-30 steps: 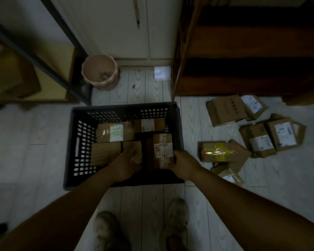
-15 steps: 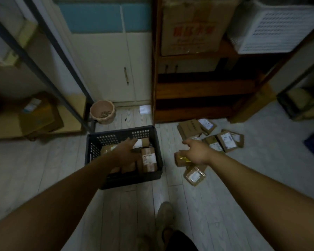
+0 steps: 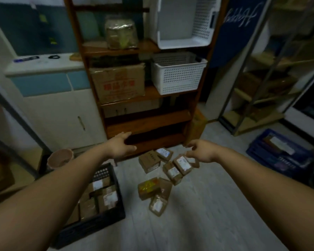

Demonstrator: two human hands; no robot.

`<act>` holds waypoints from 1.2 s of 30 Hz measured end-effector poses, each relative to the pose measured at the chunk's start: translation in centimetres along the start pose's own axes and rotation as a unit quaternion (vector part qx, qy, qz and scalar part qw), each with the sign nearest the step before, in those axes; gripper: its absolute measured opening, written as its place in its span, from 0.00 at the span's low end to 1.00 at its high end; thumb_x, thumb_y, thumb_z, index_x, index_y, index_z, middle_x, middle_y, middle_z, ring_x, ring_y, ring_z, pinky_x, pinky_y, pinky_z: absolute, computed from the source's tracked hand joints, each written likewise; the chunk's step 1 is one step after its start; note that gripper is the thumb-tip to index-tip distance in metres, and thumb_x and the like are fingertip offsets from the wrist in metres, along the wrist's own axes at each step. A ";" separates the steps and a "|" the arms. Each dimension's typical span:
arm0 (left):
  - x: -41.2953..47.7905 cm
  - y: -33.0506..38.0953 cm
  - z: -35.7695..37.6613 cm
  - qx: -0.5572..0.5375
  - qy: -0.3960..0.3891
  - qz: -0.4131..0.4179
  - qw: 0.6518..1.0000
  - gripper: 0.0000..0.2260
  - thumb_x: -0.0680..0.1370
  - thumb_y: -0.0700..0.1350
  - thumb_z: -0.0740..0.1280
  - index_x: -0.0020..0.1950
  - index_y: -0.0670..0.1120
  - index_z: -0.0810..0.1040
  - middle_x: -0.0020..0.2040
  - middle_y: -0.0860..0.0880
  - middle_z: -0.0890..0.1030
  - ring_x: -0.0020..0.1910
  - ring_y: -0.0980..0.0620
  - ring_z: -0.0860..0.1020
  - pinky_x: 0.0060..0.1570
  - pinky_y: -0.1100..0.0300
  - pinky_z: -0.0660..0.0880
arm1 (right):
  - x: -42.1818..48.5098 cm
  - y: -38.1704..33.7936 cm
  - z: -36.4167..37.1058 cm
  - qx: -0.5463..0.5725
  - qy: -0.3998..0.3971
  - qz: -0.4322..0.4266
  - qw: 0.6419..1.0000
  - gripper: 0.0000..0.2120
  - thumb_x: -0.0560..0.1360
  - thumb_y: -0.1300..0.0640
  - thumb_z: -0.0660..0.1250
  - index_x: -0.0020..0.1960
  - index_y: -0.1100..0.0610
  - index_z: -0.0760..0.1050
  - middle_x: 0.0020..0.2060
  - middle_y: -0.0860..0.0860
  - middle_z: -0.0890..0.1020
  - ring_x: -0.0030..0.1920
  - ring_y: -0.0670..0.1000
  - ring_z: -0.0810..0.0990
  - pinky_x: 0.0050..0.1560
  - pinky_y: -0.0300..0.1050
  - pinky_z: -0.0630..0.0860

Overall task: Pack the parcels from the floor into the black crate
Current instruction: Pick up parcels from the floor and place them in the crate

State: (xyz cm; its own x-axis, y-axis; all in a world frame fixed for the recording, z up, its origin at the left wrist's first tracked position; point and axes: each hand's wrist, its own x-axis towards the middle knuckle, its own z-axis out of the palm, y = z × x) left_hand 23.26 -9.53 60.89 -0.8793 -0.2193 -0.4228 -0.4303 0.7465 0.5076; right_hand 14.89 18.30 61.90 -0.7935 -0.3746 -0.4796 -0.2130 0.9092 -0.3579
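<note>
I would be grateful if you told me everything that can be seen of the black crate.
The black crate looks like rigid plastic, with lattice-holed walls and a solid rim. It sits upright on the pale plank floor, left of the loose parcels. Several brown parcels with white labels lie packed inside. The left forearm crosses in front and hides its left side. The left hand and right hand do not touch it.

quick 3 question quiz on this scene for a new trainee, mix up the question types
1. Short answer: does the black crate already hold parcels?
2. True or false: the left hand and the right hand both hold nothing.
3. The yellow-taped parcel lies: A in the crate, B on the floor, C on a shelf.
Key: 1 yes; 2 true; 3 B.
</note>
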 end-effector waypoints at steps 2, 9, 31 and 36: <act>1.0 3.4 1.6 0.009 -0.014 0.013 1.000 0.34 0.76 0.56 0.65 0.77 0.53 0.51 0.79 0.48 0.49 0.77 0.46 0.51 0.74 0.51 0.53 | -0.1 3.2 -1.9 -0.006 0.005 0.005 1.000 0.28 0.78 0.45 0.63 0.74 0.54 0.64 0.71 0.52 0.70 0.67 0.54 0.72 0.62 0.46 0.70; 4.8 12.6 5.3 0.018 -0.051 0.044 0.998 0.34 0.77 0.56 0.64 0.77 0.54 0.49 0.79 0.49 0.46 0.77 0.46 0.48 0.75 0.51 0.50 | 2.0 12.0 -7.2 0.020 0.021 0.041 0.999 0.30 0.77 0.43 0.64 0.74 0.54 0.63 0.72 0.53 0.68 0.69 0.54 0.70 0.66 0.48 0.68; 31.7 15.9 10.7 -0.043 -0.116 -0.035 0.992 0.28 0.78 0.50 0.65 0.75 0.48 0.60 0.75 0.45 0.62 0.72 0.43 0.64 0.70 0.49 0.65 | 27.7 18.8 -12.1 0.013 -0.097 -0.009 0.995 0.26 0.79 0.48 0.63 0.73 0.58 0.63 0.72 0.55 0.67 0.70 0.54 0.68 0.65 0.43 0.66; 37.3 15.9 16.6 -0.113 -0.103 -0.087 0.984 0.11 0.79 0.41 0.62 0.62 0.45 0.73 0.55 0.52 0.75 0.53 0.56 0.71 0.51 0.73 0.69 | 37.3 24.0 -9.2 0.036 -0.159 -0.036 0.986 0.14 0.79 0.50 0.63 0.62 0.53 0.72 0.57 0.47 0.76 0.53 0.46 0.77 0.49 0.37 0.71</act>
State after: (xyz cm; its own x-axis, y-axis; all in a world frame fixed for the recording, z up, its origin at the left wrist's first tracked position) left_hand -12.99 4.58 40.69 -0.7377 -0.1827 -0.6500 -0.6264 0.5444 0.5579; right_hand -25.07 27.85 42.80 -0.5561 -0.4862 -0.6740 -0.2121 0.8672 -0.4505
